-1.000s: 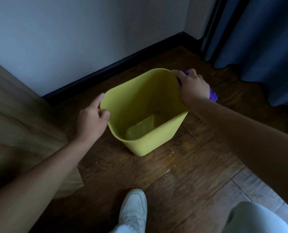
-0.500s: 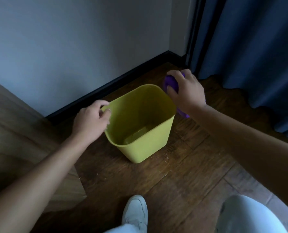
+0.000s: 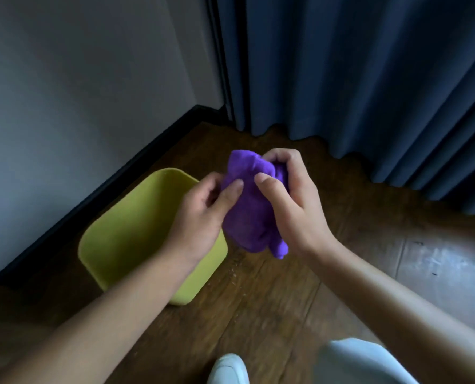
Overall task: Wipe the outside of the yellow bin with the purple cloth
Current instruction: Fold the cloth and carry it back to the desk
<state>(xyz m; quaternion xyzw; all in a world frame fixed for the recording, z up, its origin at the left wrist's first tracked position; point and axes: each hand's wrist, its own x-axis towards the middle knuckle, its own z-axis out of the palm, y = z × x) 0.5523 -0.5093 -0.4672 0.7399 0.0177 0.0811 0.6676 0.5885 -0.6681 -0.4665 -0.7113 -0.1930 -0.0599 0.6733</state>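
Head view: both hands raised above the wooden floor (image 3: 272, 314).
Purple cloth (image 3: 249, 209): bunched — gripped by left hand (image 3: 203, 220) and right hand (image 3: 291, 206).
Yellow bin (image 3: 125, 231): upright, untouched.

Home room corner: wood floor (image 3: 258, 314), blue curtain (image 3: 369, 79), baseboard (image 3: 92, 200).

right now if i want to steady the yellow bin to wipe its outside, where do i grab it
Probably the near-left part of the rim of the yellow bin, coming from above with the left hand. The bin stands upright and open-topped, so its rim is exposed. Both hands hold the purple cloth; the right hand could keep it.
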